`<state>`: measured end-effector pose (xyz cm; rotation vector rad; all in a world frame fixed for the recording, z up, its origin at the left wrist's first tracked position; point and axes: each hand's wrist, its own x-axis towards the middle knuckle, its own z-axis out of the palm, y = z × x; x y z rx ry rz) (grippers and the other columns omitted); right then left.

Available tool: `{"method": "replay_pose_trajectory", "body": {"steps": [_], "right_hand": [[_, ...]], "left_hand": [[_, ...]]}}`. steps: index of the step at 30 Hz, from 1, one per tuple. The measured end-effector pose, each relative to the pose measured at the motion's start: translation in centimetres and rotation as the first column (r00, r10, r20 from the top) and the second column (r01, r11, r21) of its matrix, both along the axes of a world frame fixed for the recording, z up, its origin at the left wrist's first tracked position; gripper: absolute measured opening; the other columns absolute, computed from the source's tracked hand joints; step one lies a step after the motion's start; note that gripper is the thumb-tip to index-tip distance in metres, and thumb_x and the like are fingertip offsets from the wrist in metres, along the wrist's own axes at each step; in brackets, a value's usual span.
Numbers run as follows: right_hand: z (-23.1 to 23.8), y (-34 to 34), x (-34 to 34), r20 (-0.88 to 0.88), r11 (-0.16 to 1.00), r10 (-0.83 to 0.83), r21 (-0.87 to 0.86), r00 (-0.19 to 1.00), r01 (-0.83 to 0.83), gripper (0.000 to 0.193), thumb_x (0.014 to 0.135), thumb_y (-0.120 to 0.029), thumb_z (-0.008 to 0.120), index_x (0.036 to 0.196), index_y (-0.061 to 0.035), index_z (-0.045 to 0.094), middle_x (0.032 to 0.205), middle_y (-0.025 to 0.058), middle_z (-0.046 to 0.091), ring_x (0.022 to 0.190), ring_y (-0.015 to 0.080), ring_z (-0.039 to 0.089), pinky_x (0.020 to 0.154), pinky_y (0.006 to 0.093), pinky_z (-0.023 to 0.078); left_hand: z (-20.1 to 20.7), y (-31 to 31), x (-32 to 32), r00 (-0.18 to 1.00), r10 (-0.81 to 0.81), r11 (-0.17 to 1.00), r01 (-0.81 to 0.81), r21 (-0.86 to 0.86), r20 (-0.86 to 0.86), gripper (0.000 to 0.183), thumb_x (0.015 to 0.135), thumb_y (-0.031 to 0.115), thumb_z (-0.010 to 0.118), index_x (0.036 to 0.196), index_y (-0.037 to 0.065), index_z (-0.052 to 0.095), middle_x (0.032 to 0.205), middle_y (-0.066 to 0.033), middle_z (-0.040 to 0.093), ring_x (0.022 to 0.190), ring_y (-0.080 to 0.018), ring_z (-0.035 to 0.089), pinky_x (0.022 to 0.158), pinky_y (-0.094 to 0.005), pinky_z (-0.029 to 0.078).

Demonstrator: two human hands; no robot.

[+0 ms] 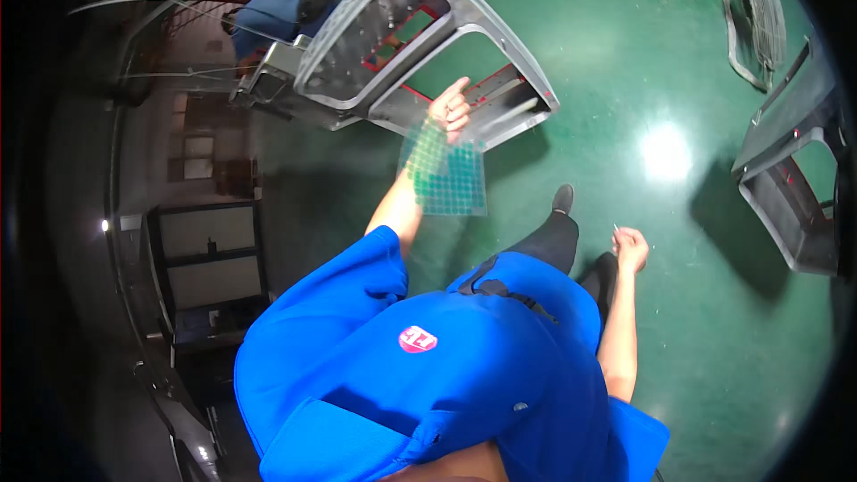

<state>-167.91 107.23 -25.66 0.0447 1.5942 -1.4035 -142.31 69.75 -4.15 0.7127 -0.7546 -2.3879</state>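
A wide stretch of green floor [714, 348] lies between two big grey metal frames: the near frame [453, 16], with two large holes and a bent edge close to the left hand [453, 110], and the far-right frame [786, 112]. One see-through sheet [455, 183] with rows of round green dots is at the left wrist. That hand points one finger, the others curled, and I can't tell if it grips the sheet; the right hand [632, 250] curls nearly closed, one tiny pale thing [616, 228] at its fingertips.
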Motion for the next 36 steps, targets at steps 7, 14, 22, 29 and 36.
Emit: {"method": "replay_pose_trajectory", "body": {"steps": [7, 14, 22, 29, 36], "right_hand": [[-0.1, -19.7, 6.1, -0.073, 0.969, -0.103, -0.231, 0.992, 0.084, 0.011, 0.07, 0.001, 0.069, 0.08, 0.0016, 0.064, 0.072, 0.0053, 0.064, 0.065, 0.0105, 0.058, 0.062, 0.0214, 0.046], [-3.0, -30.9, 10.8, 0.19, 0.824, -0.522, -0.138, 0.831, 0.549, 0.013, 0.07, 0.003, 0.067, 0.082, 0.0036, 0.064, 0.076, 0.0078, 0.064, 0.068, 0.0147, 0.059, 0.067, 0.024, 0.047], [-4.3, -32.8, 11.2, 0.237, 0.758, -0.61, -0.102, 0.756, 0.644, 0.012, 0.072, 0.006, 0.066, 0.084, 0.0053, 0.063, 0.079, 0.0093, 0.065, 0.067, 0.0129, 0.058, 0.065, 0.0229, 0.047], [-4.7, -33.1, 10.4, 0.172, 0.686, -0.7, -0.105, 0.693, 0.72, 0.012, 0.07, 0.006, 0.068, 0.081, 0.0036, 0.063, 0.078, 0.0082, 0.064, 0.065, 0.0124, 0.056, 0.063, 0.023, 0.046], [-4.3, -31.8, 9.3, 0.01, 0.791, -0.574, -0.251, 0.818, 0.558, 0.009, 0.072, 0.003, 0.068, 0.08, 0.0013, 0.063, 0.08, 0.0082, 0.065, 0.072, 0.0122, 0.059, 0.069, 0.0245, 0.047]], "left_hand": [[2.5, -4.7, -3.0, 0.953, -0.032, 0.992, 0.067, 0.107, -0.303, 0.041, 0.098, 0.015, 0.027, 0.134, -0.004, 0.027, 0.062, 0.0014, 0.031, 0.047, -0.0083, 0.031, 0.035, -0.0224, 0.031], [3.8, -4.5, -4.2, 0.95, -0.002, 0.95, 0.099, 0.297, -0.312, 0.049, 0.099, 0.033, 0.022, 0.133, -0.002, 0.027, 0.059, 0.0, 0.034, 0.045, -0.0096, 0.031, 0.033, -0.0225, 0.032], [3.7, -6.5, -2.7, 0.948, -0.182, 0.895, 0.27, 0.355, -0.26, 0.044, 0.099, 0.035, 0.021, 0.132, 0.01, 0.035, 0.059, 0.0001, 0.032, 0.042, -0.01, 0.029, 0.035, -0.0246, 0.026], [4.0, -6.4, -2.7, 0.981, -0.104, 0.921, 0.158, 0.355, -0.166, 0.043, 0.1, 0.029, 0.02, 0.129, 0.003, 0.038, 0.06, 0.0009, 0.031, 0.047, -0.0099, 0.03, 0.038, -0.0233, 0.029], [4.3, -6.4, -3.1, 0.941, -0.202, 0.906, 0.284, 0.313, -0.27, 0.044, 0.1, 0.028, 0.019, 0.131, 0.002, 0.036, 0.06, -0.0003, 0.03, 0.048, -0.0104, 0.03, 0.039, -0.0227, 0.032]]}}
